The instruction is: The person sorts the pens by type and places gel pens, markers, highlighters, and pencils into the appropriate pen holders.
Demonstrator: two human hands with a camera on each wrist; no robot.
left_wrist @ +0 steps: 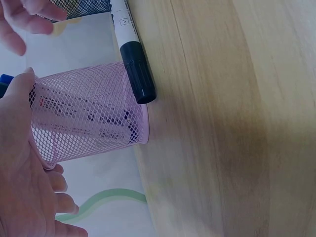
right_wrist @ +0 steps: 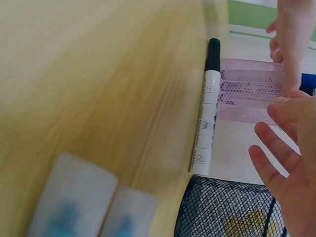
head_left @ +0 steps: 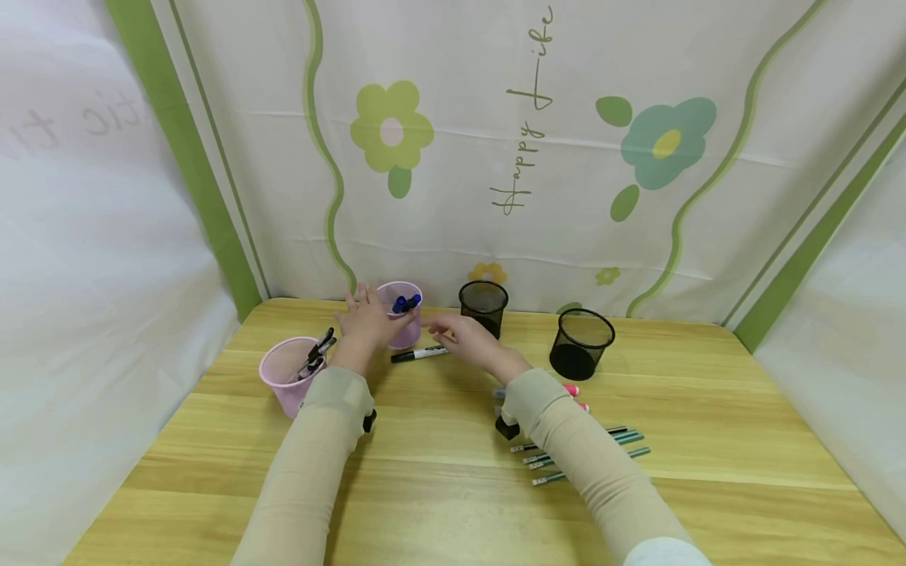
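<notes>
My left hand (head_left: pixel 366 330) holds the rear pink mesh pen cup (left_wrist: pixel 89 111) near its rim, thumb across the near side and fingers along its left. Blue-capped markers (head_left: pixel 406 303) stand inside that cup, their bodies showing through the mesh. To the right of the cup, my right hand (head_left: pixel 467 339) hovers with fingers loosely bent and nothing in them. A white marker with a black cap (right_wrist: pixel 205 116) lies on the table in front of the cup, below the right hand.
Another pink cup (head_left: pixel 278 385) with black pens stands at the left. Two black mesh cups (head_left: pixel 484 303) (head_left: pixel 582 346) stand right of the hands. Pink-capped markers (head_left: pixel 572 390) and several green pencils (head_left: pixel 628 437) lie around the right forearm. A printed curtain (head_left: pixel 453 173) hangs behind the table.
</notes>
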